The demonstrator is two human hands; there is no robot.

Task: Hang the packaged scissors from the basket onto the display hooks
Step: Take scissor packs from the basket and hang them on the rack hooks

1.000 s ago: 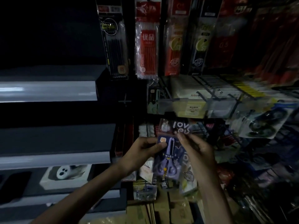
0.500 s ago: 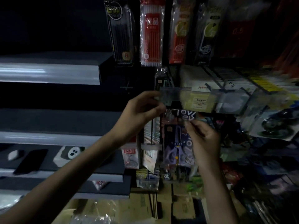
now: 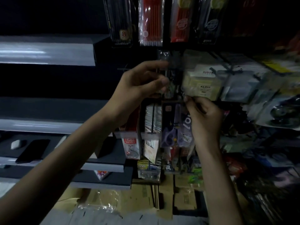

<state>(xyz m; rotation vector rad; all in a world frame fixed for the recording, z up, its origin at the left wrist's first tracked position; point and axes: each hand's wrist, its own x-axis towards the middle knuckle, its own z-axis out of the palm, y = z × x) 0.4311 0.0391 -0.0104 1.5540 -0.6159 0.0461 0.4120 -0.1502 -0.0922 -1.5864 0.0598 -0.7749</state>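
Observation:
A packaged pair of purple scissors (image 3: 174, 125) on a dark card hangs upright in front of the display wall. My right hand (image 3: 205, 119) pinches its top right corner, just under a clear price-tag holder (image 3: 201, 86). My left hand (image 3: 139, 85) is raised to the upper left of the package, with its curled fingers at a dark display hook (image 3: 165, 75) and the clear wrapped items hanging there. The scene is dim and blurred, so the hook tip and the card's hang hole are hard to make out. No basket is in view.
Pen packs (image 3: 151, 23) hang above. Boxed goods (image 3: 206, 73) sit on hooks to the right, with tape dispensers (image 3: 279, 114) beyond. Grey shelves (image 3: 47, 52) run along the left. Small packets (image 3: 129, 140) hang below my left hand. Cardboard boxes (image 3: 146, 200) lie on the floor.
Both hands have risen toward the hook row with the scissors package. My left hand let go of the package and went up to the hook; my right hand still holds the package's top.

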